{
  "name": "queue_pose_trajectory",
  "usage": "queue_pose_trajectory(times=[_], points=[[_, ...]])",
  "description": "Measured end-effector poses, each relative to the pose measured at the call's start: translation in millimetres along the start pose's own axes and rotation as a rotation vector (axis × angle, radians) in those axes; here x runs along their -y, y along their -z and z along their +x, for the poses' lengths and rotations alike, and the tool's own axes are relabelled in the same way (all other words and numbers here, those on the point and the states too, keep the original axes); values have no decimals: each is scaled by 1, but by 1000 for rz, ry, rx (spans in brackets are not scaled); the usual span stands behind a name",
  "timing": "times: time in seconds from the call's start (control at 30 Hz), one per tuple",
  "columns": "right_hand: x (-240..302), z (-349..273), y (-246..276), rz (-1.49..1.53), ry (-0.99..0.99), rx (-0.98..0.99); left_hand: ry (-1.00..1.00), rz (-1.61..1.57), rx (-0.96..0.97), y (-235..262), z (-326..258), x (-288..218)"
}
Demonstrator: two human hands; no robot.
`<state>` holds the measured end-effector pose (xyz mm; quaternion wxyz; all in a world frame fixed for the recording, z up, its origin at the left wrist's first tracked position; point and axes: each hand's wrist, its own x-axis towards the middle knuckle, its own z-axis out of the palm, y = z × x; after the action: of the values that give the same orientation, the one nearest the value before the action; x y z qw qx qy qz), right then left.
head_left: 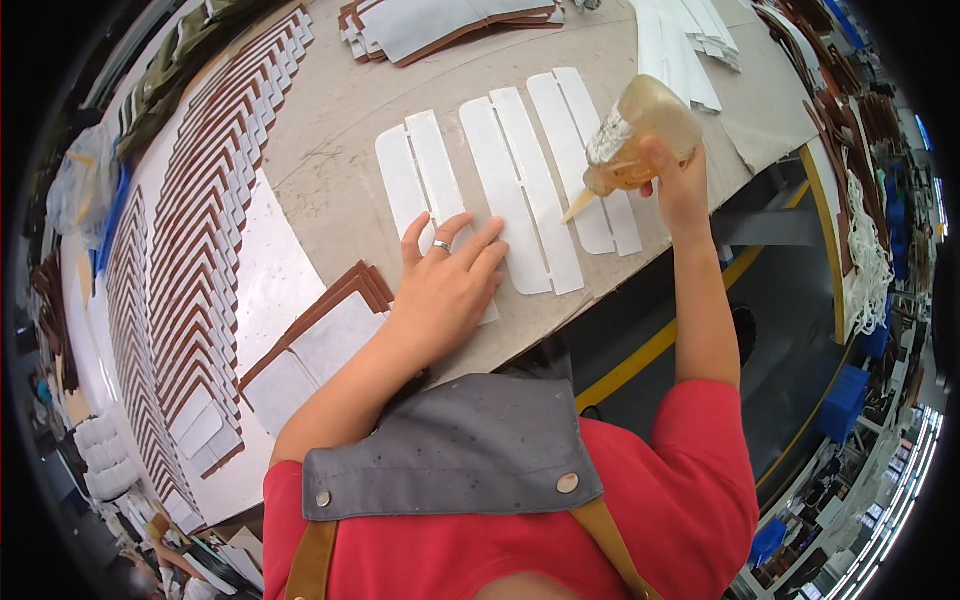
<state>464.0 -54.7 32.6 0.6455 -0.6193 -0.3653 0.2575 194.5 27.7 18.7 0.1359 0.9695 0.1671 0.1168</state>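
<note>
My right hand [680,185] is wrapped round a translucent squeeze bottle [645,110] with amber liquid in it. The bottle is tipped nozzle-down, and its pale yellow tip [574,210] is over the right edge of the middle pair of white strips [500,150]. Fingers apart, my left hand [445,290] lies on the lower part of the left pair of white strips [400,175], covering some of it. A ring is on one finger. To the right lies another pair of white strips [560,115], partly behind the bottle.
Long overlapping rows of brown-and-white pieces [200,240] fill the left side. Beside my left forearm is a small brown-edged stack [320,340]. At the back lie another stack [430,25] and loose white strips [668,45]. The table's edge [600,300] runs diagonally before me.
</note>
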Motion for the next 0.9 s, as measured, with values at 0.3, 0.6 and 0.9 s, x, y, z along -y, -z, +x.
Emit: queue_pose_trajectory(times=[0.3,0.6,0.9], points=[[-8,-43,22,195,-177,46,-4,16,6,1,2,-2],[-2,57,22,140,118,-111,3,-99,182,22,19,0],[-18,122,2,-6,242,-36,-110,-100,83,-2,64,-17]])
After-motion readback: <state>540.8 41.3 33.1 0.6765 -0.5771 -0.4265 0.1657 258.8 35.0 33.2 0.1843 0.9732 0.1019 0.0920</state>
